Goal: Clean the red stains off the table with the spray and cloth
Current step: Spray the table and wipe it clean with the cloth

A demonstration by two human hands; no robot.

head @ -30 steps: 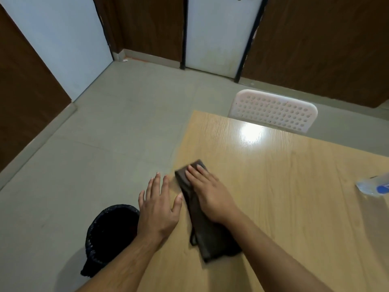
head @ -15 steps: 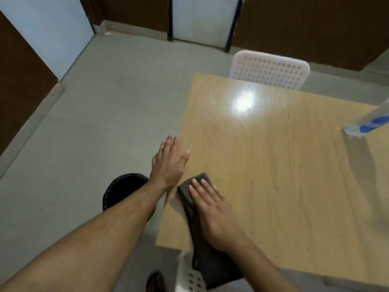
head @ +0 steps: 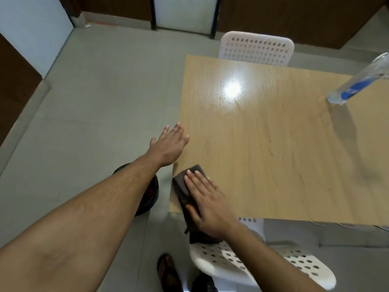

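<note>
While right hand (head: 207, 204) presses cloth (head: 182, 186) flat-fingered, left hand (head: 170, 145) spread, holding nothing.

One table (head: 273, 148) is in view, with two white perforated chairs: one chair (head: 255, 48) at its far edge and another chair (head: 263, 264) at its near edge. On the table are one dark cloth (head: 183, 184) near the near left corner and one clear bottle (head: 357, 81) toward the far right. Two hands, the left hand (head: 170, 144) and the right hand (head: 207, 203), show at the table's left side, and one black bin (head: 147, 199) stands on the floor beside that corner.
</note>
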